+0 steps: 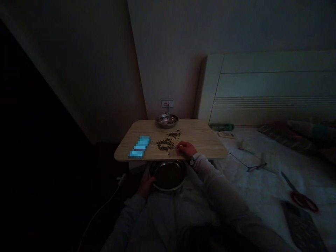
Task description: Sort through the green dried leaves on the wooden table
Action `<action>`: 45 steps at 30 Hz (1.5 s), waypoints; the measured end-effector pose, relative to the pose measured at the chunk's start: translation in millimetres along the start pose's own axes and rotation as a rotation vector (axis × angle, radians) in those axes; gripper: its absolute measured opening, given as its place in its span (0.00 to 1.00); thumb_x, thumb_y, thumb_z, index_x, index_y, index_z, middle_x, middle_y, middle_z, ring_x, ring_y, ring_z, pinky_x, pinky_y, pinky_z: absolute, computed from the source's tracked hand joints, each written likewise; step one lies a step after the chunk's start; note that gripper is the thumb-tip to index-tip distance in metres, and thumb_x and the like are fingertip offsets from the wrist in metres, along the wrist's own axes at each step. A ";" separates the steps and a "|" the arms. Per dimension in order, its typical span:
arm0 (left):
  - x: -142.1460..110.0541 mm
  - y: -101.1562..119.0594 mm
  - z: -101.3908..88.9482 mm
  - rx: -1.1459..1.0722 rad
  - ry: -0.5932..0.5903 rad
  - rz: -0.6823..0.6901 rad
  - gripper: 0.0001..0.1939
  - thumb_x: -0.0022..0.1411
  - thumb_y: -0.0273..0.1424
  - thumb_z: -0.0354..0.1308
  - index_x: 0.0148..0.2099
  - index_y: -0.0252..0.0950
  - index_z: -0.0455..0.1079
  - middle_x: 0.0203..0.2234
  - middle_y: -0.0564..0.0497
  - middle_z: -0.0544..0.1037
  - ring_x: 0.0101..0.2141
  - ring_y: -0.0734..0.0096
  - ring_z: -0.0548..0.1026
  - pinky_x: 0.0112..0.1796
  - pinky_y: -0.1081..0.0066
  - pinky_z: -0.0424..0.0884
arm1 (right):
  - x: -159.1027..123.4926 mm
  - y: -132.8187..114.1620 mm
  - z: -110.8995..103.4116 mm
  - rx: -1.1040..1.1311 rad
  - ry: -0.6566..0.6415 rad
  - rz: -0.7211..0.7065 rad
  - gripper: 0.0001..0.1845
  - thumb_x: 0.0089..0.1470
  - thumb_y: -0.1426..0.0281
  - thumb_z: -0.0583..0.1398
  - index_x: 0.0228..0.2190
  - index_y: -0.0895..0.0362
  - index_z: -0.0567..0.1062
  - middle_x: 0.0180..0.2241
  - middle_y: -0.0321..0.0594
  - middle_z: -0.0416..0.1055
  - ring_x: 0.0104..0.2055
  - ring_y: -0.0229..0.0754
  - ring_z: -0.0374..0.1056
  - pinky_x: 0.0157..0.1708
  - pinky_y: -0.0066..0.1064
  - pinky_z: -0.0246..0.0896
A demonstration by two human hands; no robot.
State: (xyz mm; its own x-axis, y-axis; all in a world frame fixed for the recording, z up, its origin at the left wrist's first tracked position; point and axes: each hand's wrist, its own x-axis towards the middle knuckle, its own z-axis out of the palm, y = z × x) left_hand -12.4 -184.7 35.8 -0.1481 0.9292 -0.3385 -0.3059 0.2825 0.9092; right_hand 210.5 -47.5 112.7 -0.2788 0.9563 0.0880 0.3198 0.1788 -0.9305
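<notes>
Left hand (146, 187): closed on the left rim of the near bowl (170, 189), with the thumb laid at its edge (contents too dark to be named).
Right hand (187, 149): fingers curled low over the desk (206, 143); whether anything is pinched cannot be told.
Seeds (160, 145): spread in two patches, one just left of the right fingertips, one beyond.
Far bowl (167, 126): set beyond both hands.
Phone (140, 147): laid well left of the right hand.
Risk: seeds could be spilled past the near bowl by a hasty sweep; the bowl could be tipped by a one-sided hold.
Edge: the desk's near edge is crossed by the right wrist.
Room: bare wood is left rightward; leftward, the way is narrowed by the phone.
</notes>
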 end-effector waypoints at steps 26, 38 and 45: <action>2.6 0.3 -0.7 -0.019 0.014 -0.064 0.18 0.36 0.28 0.62 0.35 0.34 0.73 0.24 0.49 0.77 0.26 0.62 0.76 0.24 0.70 0.69 | -1.4 -2.0 1.1 0.060 -0.065 0.053 0.06 0.46 0.70 0.57 0.22 0.57 0.73 0.17 0.32 0.69 0.24 0.36 0.63 0.29 0.27 0.56; 1.0 2.4 1.8 -0.013 -0.003 -0.032 0.16 0.34 0.29 0.62 0.32 0.35 0.72 0.20 0.53 0.74 0.26 0.65 0.74 0.26 0.70 0.68 | 3.8 4.6 2.1 0.138 0.051 0.042 0.06 0.44 0.69 0.56 0.23 0.57 0.72 0.17 0.31 0.69 0.22 0.35 0.61 0.26 0.25 0.54; 0.3 2.4 1.3 -0.015 0.003 -0.046 0.14 0.35 0.28 0.61 0.30 0.35 0.72 0.18 0.54 0.73 0.21 0.69 0.71 0.22 0.71 0.65 | 1.0 0.7 3.0 0.079 0.055 0.016 0.05 0.46 0.70 0.57 0.25 0.56 0.73 0.19 0.31 0.70 0.26 0.36 0.64 0.31 0.27 0.59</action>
State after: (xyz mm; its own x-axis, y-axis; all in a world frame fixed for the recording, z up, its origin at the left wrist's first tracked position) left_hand -12.0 -183.5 38.2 -0.1361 0.9145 -0.3811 -0.3263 0.3218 0.8888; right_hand 207.7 -47.2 111.0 -0.2234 0.9705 0.0902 0.2505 0.1466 -0.9569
